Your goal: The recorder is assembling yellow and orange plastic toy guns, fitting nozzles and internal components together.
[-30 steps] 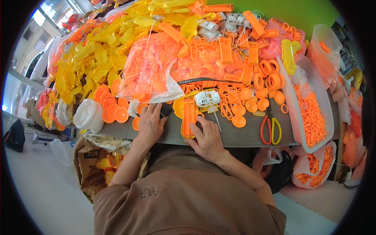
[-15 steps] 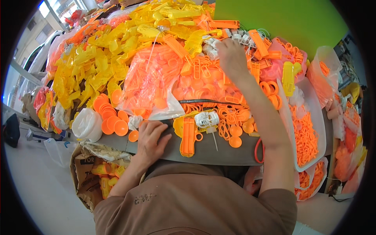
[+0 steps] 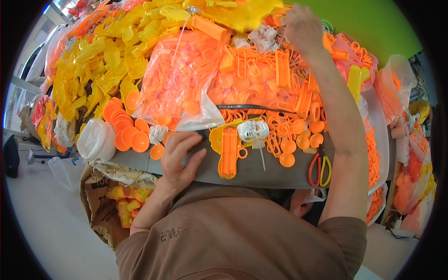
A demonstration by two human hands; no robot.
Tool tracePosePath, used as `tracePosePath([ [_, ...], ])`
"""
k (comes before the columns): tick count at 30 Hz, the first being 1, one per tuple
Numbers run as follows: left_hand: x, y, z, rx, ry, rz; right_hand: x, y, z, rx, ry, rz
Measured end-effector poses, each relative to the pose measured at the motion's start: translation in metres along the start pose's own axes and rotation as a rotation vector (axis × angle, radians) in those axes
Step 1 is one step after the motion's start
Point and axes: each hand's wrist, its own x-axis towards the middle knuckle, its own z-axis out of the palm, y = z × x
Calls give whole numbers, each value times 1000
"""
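At the back, my right hand (image 3: 304, 30) has its fingers closed against the end of a motion-blurred yellow plastic part (image 3: 254, 15). Its fingertips are partly hidden. Crumpled white bits (image 3: 264, 39) lie just below that part. My left hand (image 3: 179, 156) rests on the front of the dark table (image 3: 200, 173), fingers loosely bent, thumb apart, holding nothing. To its right lies a yellow-and-orange plastic casing (image 3: 228, 151), with a white round mechanism (image 3: 252, 131) that has a thin rod beside it. Scissors (image 3: 320, 170) with one red and one yellow handle hang over the table edge below my right forearm.
Yellow parts (image 3: 93, 70) heap up at the left. A clear bag of orange pieces (image 3: 175, 84) lies mid-table. Orange discs (image 3: 123, 128), a white-lined tub (image 3: 96, 141) and a paper sack (image 3: 99, 200) are at the left. A clear bin (image 3: 380, 154) stands right, a green panel (image 3: 373, 28) behind.
My right hand has moved up and right, and a yellow part beside it has shifted the same way. More of the scissors shows. The view has shifted slightly; my left hand stays at the table edge.
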Motion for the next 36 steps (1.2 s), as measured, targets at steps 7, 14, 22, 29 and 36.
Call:
tracePosePath([
  [7,32,5,-1,-355,252,-28,14,-84,-130,1447,-577,1399],
  [14,40,26,6,-249,-320,-110,-17,-212,-221,2100,-961,1616],
  [22,19,7,25,-320,-301,-288,-65,-230,-236,1489,-560,1538],
  [29,36,1,46,69,-370,37,-76,-226,-213,1389,-456,1799],
  [36,33,0,51,130,-414,67,-76,-222,-213,1414,-528,1799],
])
